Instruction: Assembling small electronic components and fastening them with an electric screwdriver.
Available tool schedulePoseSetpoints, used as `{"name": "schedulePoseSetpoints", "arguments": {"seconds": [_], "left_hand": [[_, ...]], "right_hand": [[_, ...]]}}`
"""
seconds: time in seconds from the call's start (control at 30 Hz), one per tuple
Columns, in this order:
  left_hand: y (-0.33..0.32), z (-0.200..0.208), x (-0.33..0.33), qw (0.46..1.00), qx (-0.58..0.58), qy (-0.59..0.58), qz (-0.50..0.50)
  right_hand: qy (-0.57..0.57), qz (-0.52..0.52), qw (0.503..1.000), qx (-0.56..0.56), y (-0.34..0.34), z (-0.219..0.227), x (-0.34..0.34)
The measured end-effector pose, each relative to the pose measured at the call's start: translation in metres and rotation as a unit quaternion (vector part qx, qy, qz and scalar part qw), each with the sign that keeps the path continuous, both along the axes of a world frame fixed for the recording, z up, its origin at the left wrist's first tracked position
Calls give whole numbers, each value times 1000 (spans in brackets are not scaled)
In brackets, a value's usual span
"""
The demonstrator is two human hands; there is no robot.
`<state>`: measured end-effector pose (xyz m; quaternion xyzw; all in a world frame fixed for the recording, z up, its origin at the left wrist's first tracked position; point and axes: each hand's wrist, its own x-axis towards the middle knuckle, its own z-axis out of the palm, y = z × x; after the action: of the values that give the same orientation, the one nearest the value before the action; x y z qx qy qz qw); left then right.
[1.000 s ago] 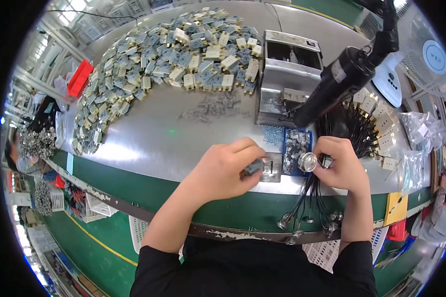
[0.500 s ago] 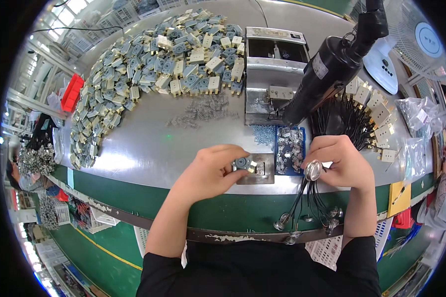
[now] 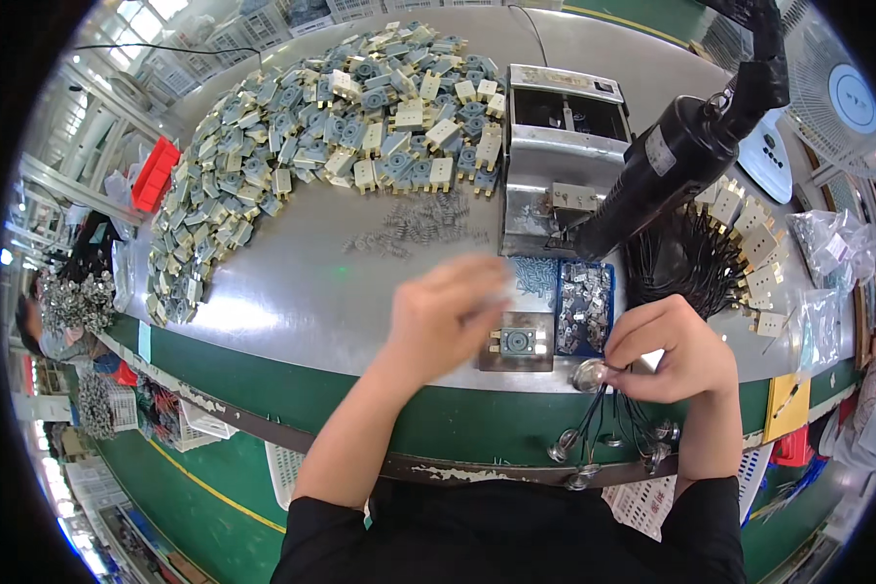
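A grey plastic block with a round recess and brass prongs (image 3: 518,341) sits in a flat metal fixture (image 3: 516,363) at the bench's near edge. Just above and left of it is my left hand (image 3: 438,316), blurred by motion, so I cannot make out whether its fingers hold anything. My right hand (image 3: 679,350) pinches black wires by a shiny round metal piece (image 3: 588,375). More such round pieces (image 3: 582,477) dangle on wires over the bench edge. Between the hands lies a blue tray (image 3: 584,352) of small metal parts, with blue screws (image 3: 533,276) beside it.
A large heap of grey and cream blocks (image 3: 360,127) covers the back left. Loose springs (image 3: 414,224) lie before it. A metal machine (image 3: 563,156) and a black cylindrical tool (image 3: 657,175) stand behind the tray. Wired cream blocks (image 3: 749,248) fan out right, near a fan (image 3: 852,97).
The grey block has gone from my left hand into the fixture, and that hand has moved up a little. My right hand has lowered slightly with its wired piece. The view has shifted.
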<state>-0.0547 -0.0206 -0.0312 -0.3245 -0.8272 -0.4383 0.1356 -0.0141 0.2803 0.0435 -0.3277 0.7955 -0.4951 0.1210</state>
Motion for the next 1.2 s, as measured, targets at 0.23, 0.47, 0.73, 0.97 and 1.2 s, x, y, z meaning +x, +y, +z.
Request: {"name": "schedulePoseSetpoints", "arguments": {"seconds": [0.23,0.47,0.73,0.97,1.2], "left_hand": [[1,7,-42,969,-197,-34,147],[1,-1,-40,967,-223,-76,96],[-12,-3,-42,979,-128,-124,96],[-19,-5,-48,982,-187,-32,27],[-14,22,0,953,75,-291,-32]], "right_hand": [[-15,24,1000,-2,2,3,2],[-12,8,1000,3,3,7,0],[-29,10,999,-22,0,7,0],[-28,16,999,-13,1,5,-2],[-124,23,985,-115,4,1,-9]]}}
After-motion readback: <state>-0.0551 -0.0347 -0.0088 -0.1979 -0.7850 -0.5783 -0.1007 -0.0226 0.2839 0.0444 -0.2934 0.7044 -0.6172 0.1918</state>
